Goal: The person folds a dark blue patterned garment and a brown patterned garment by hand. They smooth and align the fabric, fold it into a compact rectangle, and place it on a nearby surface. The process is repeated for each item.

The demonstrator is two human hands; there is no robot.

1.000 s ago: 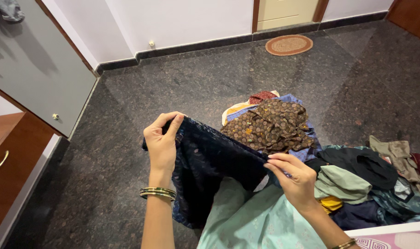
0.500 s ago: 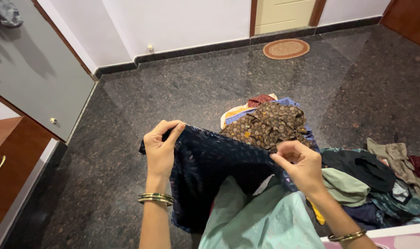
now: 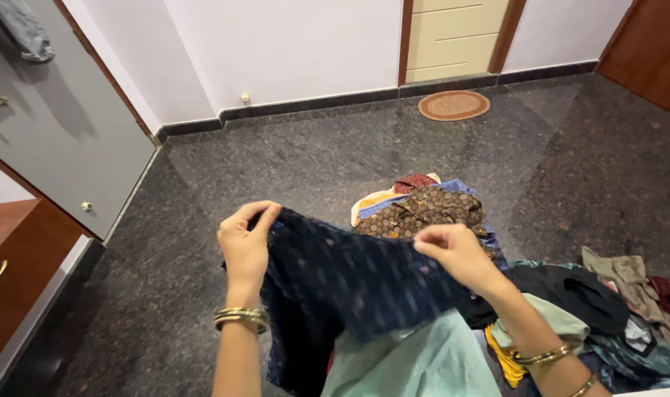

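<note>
From my remote seat I see two bare forearms with no sleeves. The left hand has a stack of thin gold metal bangles at its wrist. The right hand has slim gold metal bangles further up its forearm, one pair then another lower.

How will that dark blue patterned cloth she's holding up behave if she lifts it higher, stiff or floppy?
Probably floppy: the dark blue cloth sags between the left hand and right hand and hangs in folds below. It looks light, since a fingertip pinch at each edge carries it. It would likely drape, not slide, over the pale green garment.
</note>
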